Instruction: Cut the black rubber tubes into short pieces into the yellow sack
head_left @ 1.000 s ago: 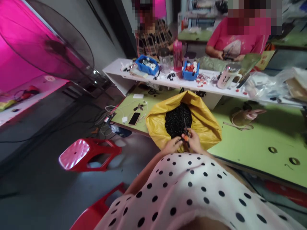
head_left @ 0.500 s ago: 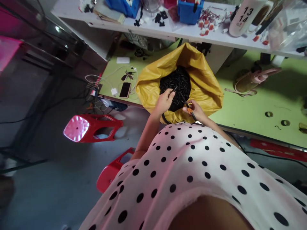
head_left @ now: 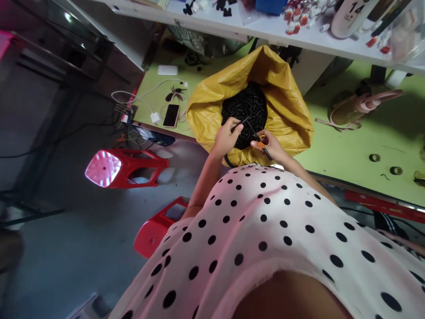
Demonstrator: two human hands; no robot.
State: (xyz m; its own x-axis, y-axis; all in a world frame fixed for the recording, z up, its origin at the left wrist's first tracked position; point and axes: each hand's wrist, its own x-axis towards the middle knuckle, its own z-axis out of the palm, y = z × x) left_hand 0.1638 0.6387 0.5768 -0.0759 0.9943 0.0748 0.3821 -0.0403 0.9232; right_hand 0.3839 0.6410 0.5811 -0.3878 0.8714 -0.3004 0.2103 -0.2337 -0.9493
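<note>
A yellow bag (head_left: 212, 99) stands open on the green table, with many small black pieces (head_left: 249, 99) heaped inside. Over the heap's near left side, my left hand (head_left: 229, 133) is closed in a pinch on a small, thin black piece. My right hand (head_left: 269, 145), at the bag's near right edge, grips a slim black-and-orange tool (head_left: 261, 144). The tool's dark tip points up and left toward the piece in my left hand; whether they touch I cannot tell.
Left of the bag lie a phone (head_left: 171, 115), keys (head_left: 175, 93) and a white cable (head_left: 143, 98). A pink-strapped bottle (head_left: 348, 110) and tape rolls (head_left: 374, 157) are to the right. A white shelf (head_left: 212, 27) overhangs behind; red stools (head_left: 133, 168) stand on the floor.
The view has shifted a little, so the shelf and table sit higher in the picture. Both hands stay over the bag, still holding the black piece and the tool.
</note>
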